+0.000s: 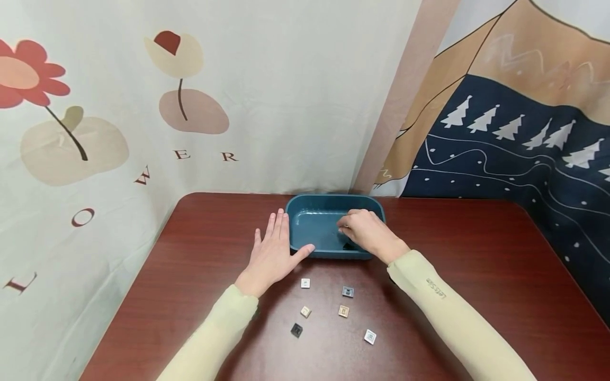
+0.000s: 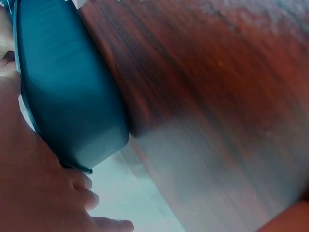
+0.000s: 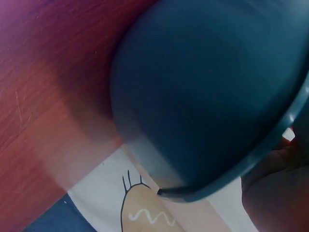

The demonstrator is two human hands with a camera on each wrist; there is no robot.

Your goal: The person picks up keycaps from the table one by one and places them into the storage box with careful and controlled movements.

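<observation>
A dark teal plastic basin [image 1: 312, 254] stands at the back of the table. My left hand [image 1: 270, 256] lies along its left side with fingers straight and thumb across the front rim; the left wrist view shows its fingers at the basin's end [image 2: 72, 96]. Over the basin's right half, my right hand [image 1: 369, 231] has its fingers curled down inside. At those fingertips a small white piece [image 3: 288, 134] shows past the rim in the right wrist view, mostly hidden by the fingers. A small black piece [image 1: 349, 246] lies in the basin below that hand.
Several small square keycap-like pieces lie in front of the basin: white [image 1: 305, 283], blue-grey [image 1: 348, 291], cream [image 1: 305, 311], tan [image 1: 343, 311], black [image 1: 296, 330] and pale [image 1: 369, 336]. A printed curtain [image 1: 286, 106] hangs behind the reddish-brown table [image 1: 214, 238].
</observation>
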